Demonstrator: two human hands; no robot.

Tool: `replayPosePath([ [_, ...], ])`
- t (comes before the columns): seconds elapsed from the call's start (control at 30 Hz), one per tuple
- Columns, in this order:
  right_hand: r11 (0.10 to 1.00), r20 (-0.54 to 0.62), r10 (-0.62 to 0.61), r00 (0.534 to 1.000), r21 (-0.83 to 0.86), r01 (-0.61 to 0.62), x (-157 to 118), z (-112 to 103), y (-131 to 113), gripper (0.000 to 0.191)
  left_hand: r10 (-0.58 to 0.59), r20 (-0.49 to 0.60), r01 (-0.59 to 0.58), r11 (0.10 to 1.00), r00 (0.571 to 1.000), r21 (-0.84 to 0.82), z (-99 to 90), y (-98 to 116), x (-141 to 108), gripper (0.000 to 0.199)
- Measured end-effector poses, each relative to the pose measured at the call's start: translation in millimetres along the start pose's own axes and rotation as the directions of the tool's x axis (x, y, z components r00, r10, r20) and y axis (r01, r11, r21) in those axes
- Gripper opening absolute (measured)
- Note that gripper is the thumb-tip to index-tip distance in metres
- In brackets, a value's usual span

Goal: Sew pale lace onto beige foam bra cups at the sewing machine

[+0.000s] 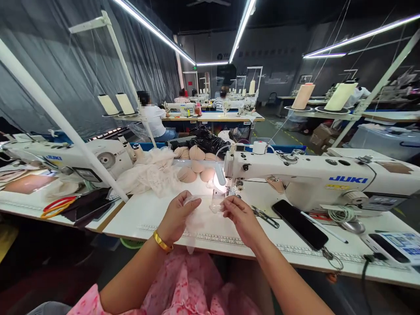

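Between my hands a piece of thin, sheer pale fabric [196, 218] stretches in front of the sewing machine needle, part of it hanging over the table's front edge. My left hand [180, 213] pinches its left side between thumb and fingers. On the other side, my right hand [239, 215] pinches the right end, close to the presser foot. The white sewing machine [305, 175] has its lamp lit over the needle area. Behind the fabric lie stacks of beige moulded cups [187, 174] and a heap of sheer cream fabric [151, 168].
Thread snips [266, 217], a black phone [300, 224] and a white pen [323, 226] lie right of my right hand. A measuring scale [213, 238] runs along the front edge. Another machine [65, 157] stands at left. A person in white [154, 120] sits ahead.
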State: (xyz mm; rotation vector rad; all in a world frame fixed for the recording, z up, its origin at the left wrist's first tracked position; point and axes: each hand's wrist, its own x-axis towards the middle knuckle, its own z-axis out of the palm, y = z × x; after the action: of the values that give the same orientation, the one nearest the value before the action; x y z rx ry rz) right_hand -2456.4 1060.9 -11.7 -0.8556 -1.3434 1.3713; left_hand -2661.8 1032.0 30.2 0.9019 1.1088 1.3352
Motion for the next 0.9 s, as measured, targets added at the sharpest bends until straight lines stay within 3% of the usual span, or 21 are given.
replayPosePath([
  [0.1,0.994,-0.004,0.095,0.995,0.054,-0.095,-10.6,1.1,-1.7,0.049,-0.038,0.127,0.032,0.998,0.991,0.051,-8.3,3.2,1.0,0.060],
  [0.17,0.990,-0.028,0.140,0.990,0.022,-0.140,-10.5,1.7,8.0,0.052,-0.012,0.199,-0.036,0.972,0.980,0.233,-20.2,-1.3,6.2,0.054],
  [0.2,0.989,-0.047,0.146,0.988,-0.014,-0.147,-7.9,1.3,15.1,0.053,0.024,0.234,-0.114,0.918,0.972,0.380,-27.4,-5.0,10.0,0.049],
  [0.27,0.986,-0.081,0.135,0.988,-0.090,-0.142,1.1,-0.2,31.2,0.052,0.095,0.315,-0.287,0.708,0.944,0.645,-44.3,-12.0,20.0,0.038],
  [0.33,0.981,-0.112,0.126,0.986,-0.135,-0.141,10.6,-1.5,45.5,0.050,0.122,0.377,-0.384,0.509,0.918,0.770,-63.7,-14.2,33.4,0.033],
  [0.47,0.970,-0.141,0.114,0.983,-0.199,-0.141,17.9,-0.9,58.9,0.043,0.171,0.364,-0.401,0.350,0.916,0.847,-100.9,4.9,75.8,0.031],
  [0.57,0.957,-0.138,0.115,0.984,-0.251,-0.147,16.3,0.0,62.1,0.040,0.243,0.337,-0.388,0.204,0.909,0.899,-113.3,27.6,119.9,0.031],
  [0.67,0.941,-0.136,0.127,0.983,-0.297,-0.163,16.4,-1.2,68.0,0.041,0.286,0.357,-0.388,0.056,0.889,0.920,-103.3,35.5,163.8,0.041],
  [0.8,0.928,-0.125,0.154,0.980,-0.323,-0.187,18.1,-5.2,71.6,0.041,0.287,0.425,-0.411,-0.113,0.858,0.905,-65.2,18.4,209.3,0.072],
  [0.9,0.932,-0.119,0.184,0.976,-0.294,-0.211,17.4,-7.9,63.9,0.039,0.279,0.437,-0.404,-0.171,0.855,0.899,-39.2,9.1,228.2,0.054],
])
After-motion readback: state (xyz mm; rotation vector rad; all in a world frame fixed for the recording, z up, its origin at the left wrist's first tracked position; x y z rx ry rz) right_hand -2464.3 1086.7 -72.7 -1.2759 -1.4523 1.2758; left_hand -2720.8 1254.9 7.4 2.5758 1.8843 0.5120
